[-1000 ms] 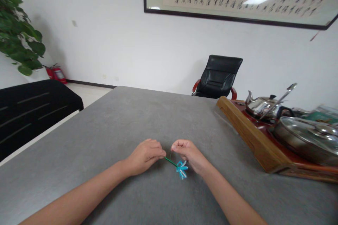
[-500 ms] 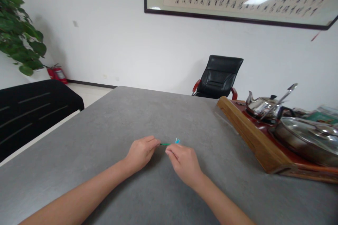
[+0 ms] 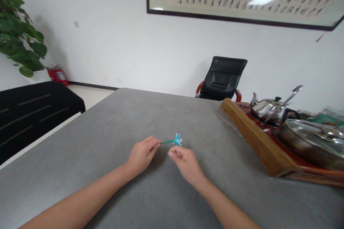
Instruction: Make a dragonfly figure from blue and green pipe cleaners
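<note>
My left hand point(image 3: 142, 155) pinches the green stem end of a small pipe-cleaner flower point(image 3: 177, 140), whose blue and white petals stick out past my fingertips. The stem runs roughly level to the right, and the flower head shows in full. My right hand point(image 3: 185, 166) rests just below the flower head with its fingers loosely curled. It holds nothing and does not appear to touch the flower. Both forearms lie over the grey table top point(image 3: 80, 143).
At the right of the table stands a wooden tea tray point(image 3: 258, 139) bearing a steel kettle point(image 3: 266, 109) and a glass-lidded pan point(image 3: 309, 139). A black bench point(image 3: 34, 118) lies beyond the left table edge, and a black chair point(image 3: 221, 78) stands beyond the far edge.
The flower has swung from pointing down and right to pointing right, and its head has risen. My right hand has drawn back below it, leaving the head uncovered.
</note>
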